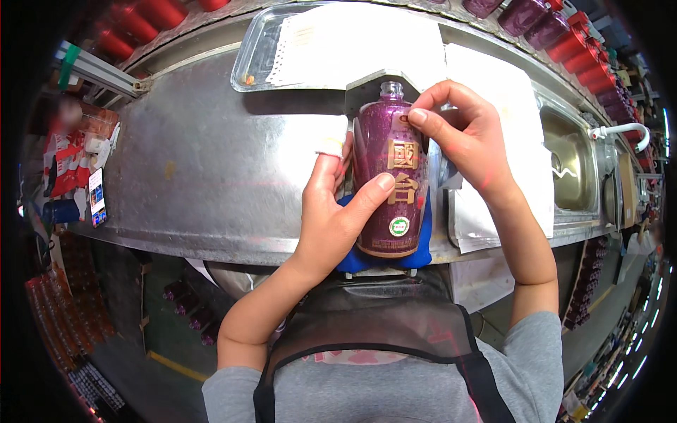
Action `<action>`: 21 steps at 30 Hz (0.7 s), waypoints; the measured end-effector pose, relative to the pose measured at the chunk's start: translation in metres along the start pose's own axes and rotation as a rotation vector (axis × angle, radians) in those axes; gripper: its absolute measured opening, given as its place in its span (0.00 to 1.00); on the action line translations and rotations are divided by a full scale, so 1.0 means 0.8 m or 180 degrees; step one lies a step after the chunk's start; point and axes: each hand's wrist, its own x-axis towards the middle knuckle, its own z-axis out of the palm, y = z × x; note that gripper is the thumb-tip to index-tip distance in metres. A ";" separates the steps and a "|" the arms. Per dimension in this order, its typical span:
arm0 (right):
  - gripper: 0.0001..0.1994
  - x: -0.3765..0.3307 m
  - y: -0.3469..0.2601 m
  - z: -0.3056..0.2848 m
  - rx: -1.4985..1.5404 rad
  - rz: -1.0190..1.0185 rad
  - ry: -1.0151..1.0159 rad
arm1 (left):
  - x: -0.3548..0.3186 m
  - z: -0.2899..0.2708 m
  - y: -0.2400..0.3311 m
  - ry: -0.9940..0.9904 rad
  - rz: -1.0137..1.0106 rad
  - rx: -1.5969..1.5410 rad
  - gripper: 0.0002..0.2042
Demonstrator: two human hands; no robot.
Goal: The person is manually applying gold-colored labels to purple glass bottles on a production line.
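Observation:
A glittery purple glass bottle (403, 211) with an uncapped clear neck lies tilted before me, its base toward my body. Gold characters and a small round green-and-white sticker (399, 225) mark its front. My left hand (331, 215) grips the bottle from the left, thumb across the front and fingers around the side; one finger wears a white wrap (330, 146). At the bottle's upper right, the thumb and forefinger of my right hand (465, 137) pinch close against a small gold mark. Whatever lies between those fingertips is too small to make out. Blue cloth (426, 243) shows beneath the bottle.
A clear plastic tray (243, 62) with white sheets (331, 46) stands at the back of the metal table (211, 162). More paper (486, 204) lies at right, beside a sink (570, 173) with a white faucet (624, 131). Red bottles (134, 25) line the back; a phone (96, 197) stands left.

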 end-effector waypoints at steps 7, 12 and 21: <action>0.06 0.002 0.003 0.001 0.0158 0.0169 0.0035 | 0.007 0.004 -0.003 0.0115 -0.0435 -0.0513 0.20; 0.06 0.002 0.005 0.002 0.0026 0.0175 0.0086 | 0.008 0.002 -0.006 0.0119 -0.0430 -0.0649 0.19; 0.05 0.002 0.001 0.004 0.0037 0.0121 0.0103 | 0.011 0.005 -0.001 0.0070 -0.0415 -0.0677 0.18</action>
